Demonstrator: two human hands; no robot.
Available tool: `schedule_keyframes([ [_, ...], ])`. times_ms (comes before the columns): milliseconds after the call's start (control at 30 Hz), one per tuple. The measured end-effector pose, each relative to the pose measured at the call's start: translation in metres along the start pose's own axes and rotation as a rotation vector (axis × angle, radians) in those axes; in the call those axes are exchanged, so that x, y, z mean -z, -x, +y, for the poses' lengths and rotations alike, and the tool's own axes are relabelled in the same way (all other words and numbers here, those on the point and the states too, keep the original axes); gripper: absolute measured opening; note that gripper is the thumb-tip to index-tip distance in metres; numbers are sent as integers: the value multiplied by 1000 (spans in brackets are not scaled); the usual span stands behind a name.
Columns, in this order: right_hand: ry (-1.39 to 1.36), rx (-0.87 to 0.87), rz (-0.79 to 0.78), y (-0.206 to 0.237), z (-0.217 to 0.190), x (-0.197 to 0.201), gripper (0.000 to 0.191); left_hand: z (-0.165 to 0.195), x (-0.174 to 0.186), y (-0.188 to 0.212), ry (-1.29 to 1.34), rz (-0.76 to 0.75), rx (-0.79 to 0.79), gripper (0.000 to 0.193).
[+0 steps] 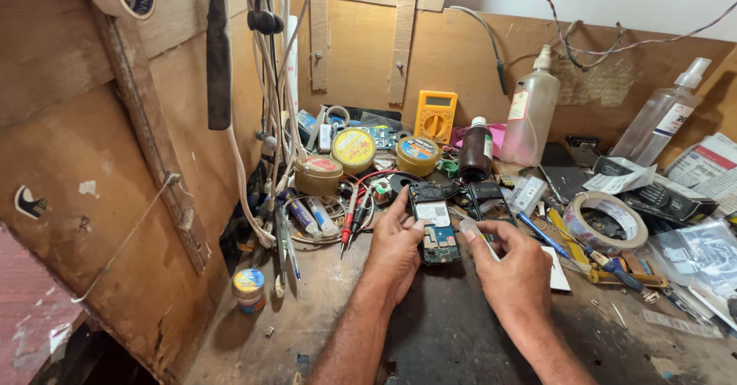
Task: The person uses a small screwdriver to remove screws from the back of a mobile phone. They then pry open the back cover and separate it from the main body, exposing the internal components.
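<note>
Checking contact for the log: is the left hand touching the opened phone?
Touching. The head view shows the left hand resting against the opened phone's left edge, thumb on its upper part.

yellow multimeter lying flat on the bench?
No. The yellow multimeter stands upright, leaning against the wooden back wall behind the clutter.

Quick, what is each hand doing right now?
Left hand: steadies the opened phone by its edge.
Right hand: pinches a small pale piece beside the phone.
</note>
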State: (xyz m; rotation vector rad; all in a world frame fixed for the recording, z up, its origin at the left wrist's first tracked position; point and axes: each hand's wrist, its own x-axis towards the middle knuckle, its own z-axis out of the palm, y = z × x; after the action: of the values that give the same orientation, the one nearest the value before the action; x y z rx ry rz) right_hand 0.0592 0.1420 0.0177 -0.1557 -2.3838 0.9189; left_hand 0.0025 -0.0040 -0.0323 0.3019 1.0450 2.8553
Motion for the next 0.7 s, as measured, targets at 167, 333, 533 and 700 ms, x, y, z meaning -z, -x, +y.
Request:
schedule_keyframes([
  [167,-255,-51,-93,-8,14,-2,33,3,-2,0,22,-57,-14,59],
  [333,-514,-271,-184,-13,19,-3,28,4,-3,3,6,-122,-44,56],
  [533,-533,-244,-266,-19,18,-10,24,2,-3,3,-7,-117,-43,56],
  [700,-473,-152,-256,-19,21,-14,22,-1,-1,2,-26,-124,-41,55],
])
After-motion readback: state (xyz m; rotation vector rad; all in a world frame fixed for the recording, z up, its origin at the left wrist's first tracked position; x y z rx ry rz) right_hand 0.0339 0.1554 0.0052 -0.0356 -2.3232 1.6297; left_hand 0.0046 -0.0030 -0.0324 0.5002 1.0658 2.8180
